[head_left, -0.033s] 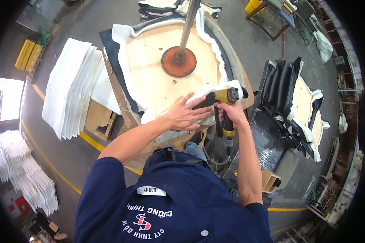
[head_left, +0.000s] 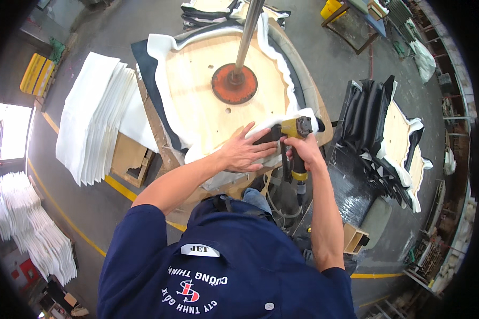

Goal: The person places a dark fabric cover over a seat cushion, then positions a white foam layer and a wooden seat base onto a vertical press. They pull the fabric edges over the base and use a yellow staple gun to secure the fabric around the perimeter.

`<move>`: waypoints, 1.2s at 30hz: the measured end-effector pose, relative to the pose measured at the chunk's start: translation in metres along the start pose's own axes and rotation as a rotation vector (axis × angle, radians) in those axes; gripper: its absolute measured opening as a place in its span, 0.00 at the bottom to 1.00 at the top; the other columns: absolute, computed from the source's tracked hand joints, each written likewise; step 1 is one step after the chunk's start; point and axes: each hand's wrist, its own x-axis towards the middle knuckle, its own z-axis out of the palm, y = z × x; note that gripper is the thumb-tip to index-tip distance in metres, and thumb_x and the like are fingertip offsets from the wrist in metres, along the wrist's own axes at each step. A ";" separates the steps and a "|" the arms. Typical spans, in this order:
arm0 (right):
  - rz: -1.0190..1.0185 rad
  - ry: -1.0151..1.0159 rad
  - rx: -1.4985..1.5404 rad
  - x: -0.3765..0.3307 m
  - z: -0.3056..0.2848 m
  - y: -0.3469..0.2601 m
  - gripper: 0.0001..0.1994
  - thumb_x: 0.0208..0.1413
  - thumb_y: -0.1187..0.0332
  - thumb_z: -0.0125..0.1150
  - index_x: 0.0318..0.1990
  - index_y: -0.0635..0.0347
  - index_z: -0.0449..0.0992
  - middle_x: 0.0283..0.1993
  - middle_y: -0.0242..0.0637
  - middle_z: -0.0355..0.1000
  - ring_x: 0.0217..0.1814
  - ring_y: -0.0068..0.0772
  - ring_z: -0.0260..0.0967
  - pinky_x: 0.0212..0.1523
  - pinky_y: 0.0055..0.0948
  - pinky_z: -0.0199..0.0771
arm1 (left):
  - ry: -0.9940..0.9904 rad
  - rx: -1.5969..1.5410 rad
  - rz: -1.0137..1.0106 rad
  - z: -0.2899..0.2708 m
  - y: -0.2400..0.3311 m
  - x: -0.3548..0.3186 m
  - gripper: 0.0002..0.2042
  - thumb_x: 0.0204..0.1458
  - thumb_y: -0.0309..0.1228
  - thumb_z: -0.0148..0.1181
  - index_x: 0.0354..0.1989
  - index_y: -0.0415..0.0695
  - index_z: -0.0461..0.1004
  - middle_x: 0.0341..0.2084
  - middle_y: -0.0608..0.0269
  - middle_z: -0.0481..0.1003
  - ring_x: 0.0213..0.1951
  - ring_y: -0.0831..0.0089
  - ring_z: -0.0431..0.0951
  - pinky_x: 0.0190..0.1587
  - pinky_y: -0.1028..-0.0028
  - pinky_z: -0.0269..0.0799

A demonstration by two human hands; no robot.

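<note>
A pale plywood seat board (head_left: 197, 106) lies underside up, wrapped round its edges by white padding (head_left: 162, 50) and dark cover material (head_left: 157, 87). A round orange press foot (head_left: 234, 93) on a metal rod bears on the board's middle. My left hand (head_left: 247, 150) rests flat on the near edge of padding and dark cover, fingers spread. Around the grip of a yellow and black air staple gun (head_left: 297, 127) my right hand (head_left: 305, 149) is closed. The gun's nose is at the near right edge of the seat, close to my left fingertips; its exact contact is hidden.
A stack of white padding sheets (head_left: 93, 117) stands left, with another white stack (head_left: 34, 223) farther left. Black-covered seats (head_left: 367, 117) are piled at right on a dark surface. An air hose (head_left: 277, 210) hangs below the gun. More seats (head_left: 207, 13) lie beyond the work table.
</note>
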 end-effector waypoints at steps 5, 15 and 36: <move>0.057 -0.010 -0.042 0.001 0.010 -0.006 0.10 0.52 0.73 0.67 0.40 0.68 0.79 0.30 0.37 0.76 0.20 0.26 0.72 0.20 0.28 0.72 | -0.084 0.015 0.019 0.013 -0.032 0.006 0.32 0.62 0.53 0.42 0.75 0.61 0.55 0.74 0.80 0.56 0.78 0.61 0.42 0.73 0.36 0.32; 0.170 0.028 -0.248 0.013 0.038 -0.029 0.10 0.52 0.75 0.62 0.40 0.70 0.75 0.28 0.39 0.75 0.19 0.27 0.71 0.19 0.28 0.73 | -0.036 -0.110 -0.018 0.017 -0.039 0.010 0.30 0.61 0.55 0.41 0.72 0.64 0.62 0.71 0.81 0.61 0.77 0.63 0.42 0.74 0.37 0.32; 0.189 -0.073 -0.221 0.008 0.053 -0.028 0.11 0.53 0.76 0.63 0.44 0.68 0.76 0.28 0.37 0.74 0.19 0.26 0.71 0.19 0.27 0.71 | 0.067 -0.166 -0.027 0.023 -0.036 0.004 0.27 0.59 0.56 0.45 0.62 0.58 0.72 0.63 0.75 0.70 0.78 0.62 0.40 0.75 0.40 0.24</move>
